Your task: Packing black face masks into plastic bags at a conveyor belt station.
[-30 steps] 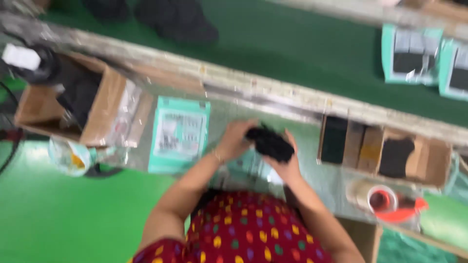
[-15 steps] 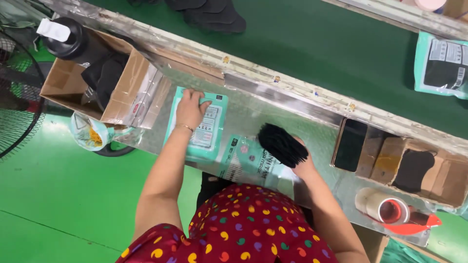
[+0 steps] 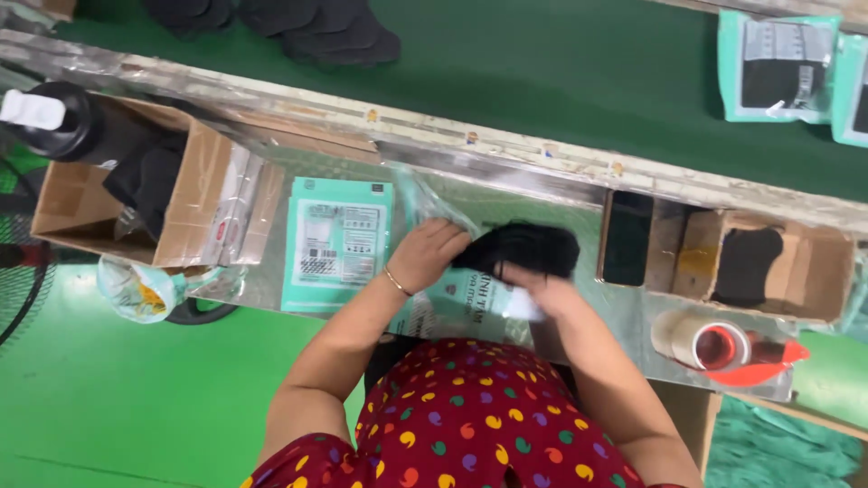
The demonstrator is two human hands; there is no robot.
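Observation:
At the middle of the metal worktop (image 3: 506, 194), both my hands meet on a black fabric bundle (image 3: 524, 247). My left hand (image 3: 427, 253) grips its left end together with the mouth of a clear plastic bag (image 3: 425, 199). Holding the bundle from below is my right hand (image 3: 533, 291). Under them lies a teal printed packet (image 3: 461, 303). Left of my hands, a stack of flat teal packets (image 3: 339, 242) rests on the worktop.
An open cardboard box (image 3: 136, 194) with dark items and a black bottle (image 3: 63, 117) stands at the left. Right of my hands are a dark phone (image 3: 627, 237), cardboard compartments (image 3: 768, 262) and a tape dispenser (image 3: 723, 348). A green conveyor belt (image 3: 542, 81) carries black pieces and teal packets.
My left hand has left the teal packet stack and come right to the black bundle, now with a clear bag. Both hands hold the bundle together.

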